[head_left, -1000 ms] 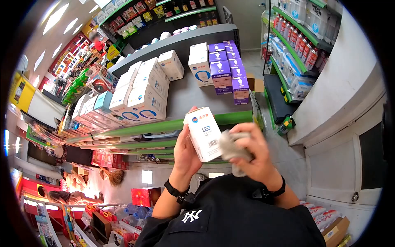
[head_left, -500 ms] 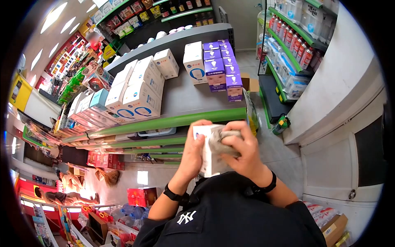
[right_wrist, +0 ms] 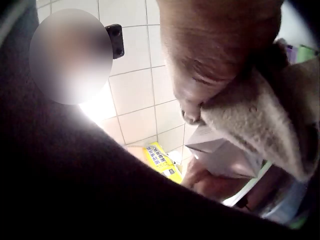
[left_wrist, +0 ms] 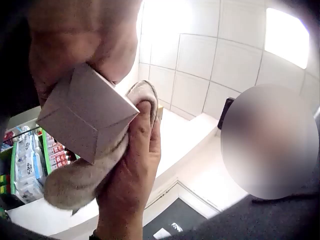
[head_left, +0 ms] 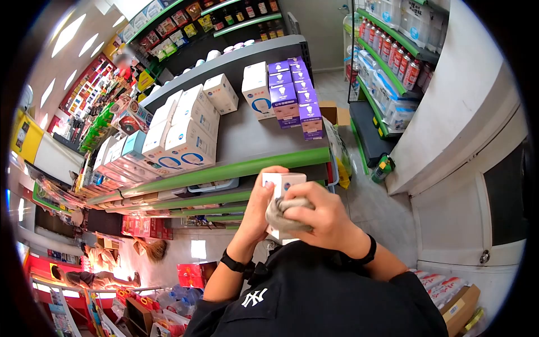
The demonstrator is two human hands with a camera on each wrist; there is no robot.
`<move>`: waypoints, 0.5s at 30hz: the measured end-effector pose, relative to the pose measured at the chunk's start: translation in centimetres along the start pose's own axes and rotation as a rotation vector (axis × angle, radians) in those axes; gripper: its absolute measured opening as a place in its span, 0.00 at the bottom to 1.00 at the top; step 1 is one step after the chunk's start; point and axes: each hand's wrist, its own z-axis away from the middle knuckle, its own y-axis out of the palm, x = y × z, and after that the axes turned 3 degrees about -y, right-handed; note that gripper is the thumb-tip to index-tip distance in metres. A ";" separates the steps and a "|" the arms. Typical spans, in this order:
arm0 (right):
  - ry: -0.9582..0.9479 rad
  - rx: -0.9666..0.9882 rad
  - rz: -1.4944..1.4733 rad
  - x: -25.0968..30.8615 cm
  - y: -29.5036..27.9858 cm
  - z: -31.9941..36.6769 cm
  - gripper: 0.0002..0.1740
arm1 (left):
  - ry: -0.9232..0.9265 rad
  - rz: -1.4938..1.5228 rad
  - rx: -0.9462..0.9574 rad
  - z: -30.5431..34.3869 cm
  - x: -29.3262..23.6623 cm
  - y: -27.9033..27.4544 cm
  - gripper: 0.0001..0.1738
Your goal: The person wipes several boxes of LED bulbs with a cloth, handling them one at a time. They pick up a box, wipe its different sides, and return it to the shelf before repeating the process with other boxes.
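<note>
The left hand (head_left: 257, 213) grips a white box (head_left: 295, 178) before the green-edged shelf (head_left: 224, 171); its small print is unreadable, its folded end plain. The right hand (head_left: 330, 218), fingers curled, holds a greyish cloth (head_left: 281, 218) against it. "NY" marks the black shirt (head_left: 331, 292).

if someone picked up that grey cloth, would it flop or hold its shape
The cloth would probably flop, since it folds and bunches in the right hand. Its fuzzy surface suggests it likely wouldn't be slippery.
</note>
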 end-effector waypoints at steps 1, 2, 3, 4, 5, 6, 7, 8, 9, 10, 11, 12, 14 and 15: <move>0.047 -0.083 0.056 -0.2 -0.1 -0.1 0.23 | 0.014 -0.065 0.039 0.0 0.4 -0.1 0.27; 0.093 -0.166 0.113 -0.4 -0.2 -0.1 0.23 | -0.031 -0.130 0.038 0.3 0.4 0.2 0.27; 0.140 -0.248 0.169 -0.7 -0.3 -0.2 0.23 | 0.022 -0.072 0.057 0.5 1.2 0.4 0.29; 0.161 -0.290 0.175 -1.4 -0.6 -0.1 0.20 | -0.014 -0.043 0.090 0.6 1.4 0.1 0.33; 0.176 -0.351 0.151 -1.8 -0.7 0.2 0.19 | -0.047 -0.015 0.122 0.6 1.4 -0.3 0.37; 0.190 -0.412 0.124 -2.2 -0.7 0.4 0.18 | -0.044 0.017 0.138 0.6 1.0 -0.3 0.40; 0.200 -0.471 0.095 -2.5 -0.7 0.4 0.17 | -0.038 0.049 0.152 0.6 0.5 -0.2 0.43; 0.276 -0.520 0.013 -2.3 -0.7 0.6 0.15 | -0.031 0.081 0.163 0.6 0.1 -0.3 0.47; 0.272 -0.507 -0.002 -2.5 -0.7 0.7 0.15 | -0.048 0.204 0.194 0.2 0.0 -0.8 0.52; 0.267 -0.495 -0.019 -2.8 -0.7 0.8 0.15 | -0.051 0.338 0.181 0.1 -0.1 -0.9 0.51; 0.261 -0.483 -0.035 -3.1 -0.7 0.9 0.15 | -0.052 0.472 0.169 -0.1 -0.2 -0.9 0.51; 0.253 -0.413 -0.076 -2.5 -1.1 0.7 0.14 | -0.032 0.474 0.075 -0.2 -0.9 -0.2 0.48; 0.185 -0.285 -0.162 -2.1 -1.2 0.4 0.15 | -0.083 0.350 0.009 0.0 -1.7 -1.1 0.43; 0.139 -0.233 -0.185 -2.0 -1.1 0.2 0.17 | -0.087 0.343 -0.046 -0.2 -1.7 -1.4 0.42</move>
